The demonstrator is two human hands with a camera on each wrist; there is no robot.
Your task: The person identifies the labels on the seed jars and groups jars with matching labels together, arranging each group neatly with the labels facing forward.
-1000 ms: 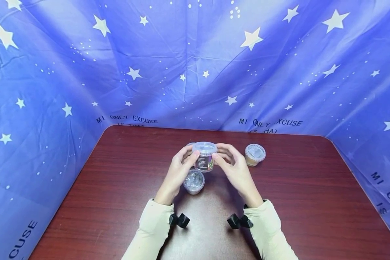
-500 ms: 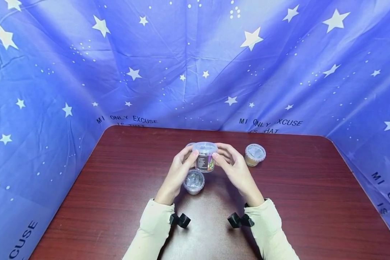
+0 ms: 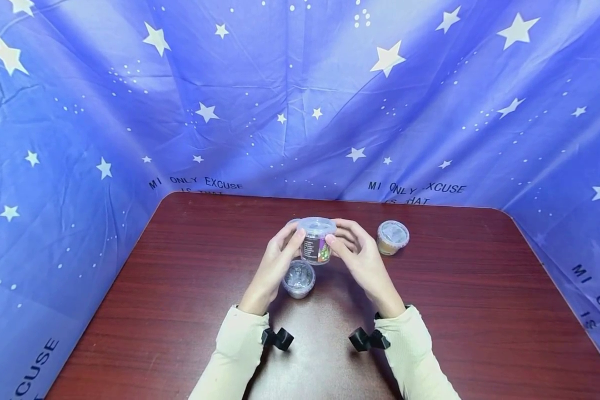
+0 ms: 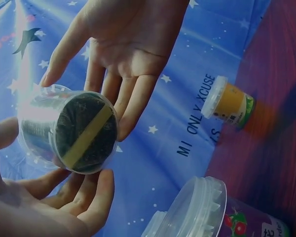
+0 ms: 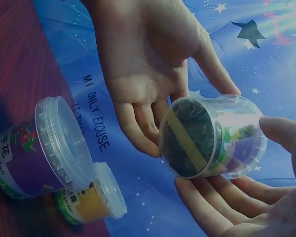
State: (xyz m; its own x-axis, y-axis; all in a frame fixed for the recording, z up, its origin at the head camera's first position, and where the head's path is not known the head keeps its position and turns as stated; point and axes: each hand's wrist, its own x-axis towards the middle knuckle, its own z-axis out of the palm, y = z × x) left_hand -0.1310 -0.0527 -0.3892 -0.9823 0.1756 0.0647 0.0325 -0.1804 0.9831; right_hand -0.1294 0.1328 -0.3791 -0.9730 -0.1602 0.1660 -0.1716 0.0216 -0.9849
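Note:
A small clear plastic tub [image 3: 316,247] with a lid and a dark printed label is held up over the table between both hands. My left hand [image 3: 275,253] grips its left side, thumb on the near face. On the right side my right hand [image 3: 362,258] grips it in the same way. Both wrist views show the dark underside of the tub [image 4: 86,133], crossed by a yellow strip. Just below it in the head view, a lidded tub [image 3: 298,279] stands on the table.
Another tub [image 3: 393,238] stands at the right rear of the dark red table [image 3: 480,311]. The rim of one more tub [image 3: 293,221] peeks out behind the left fingers. A blue star-printed cloth [image 3: 260,111] closes off the back and sides.
The held tub has turned slightly between the fingers, so more of the label's coloured part faces the head camera. Both hands stay in nearly the same place.

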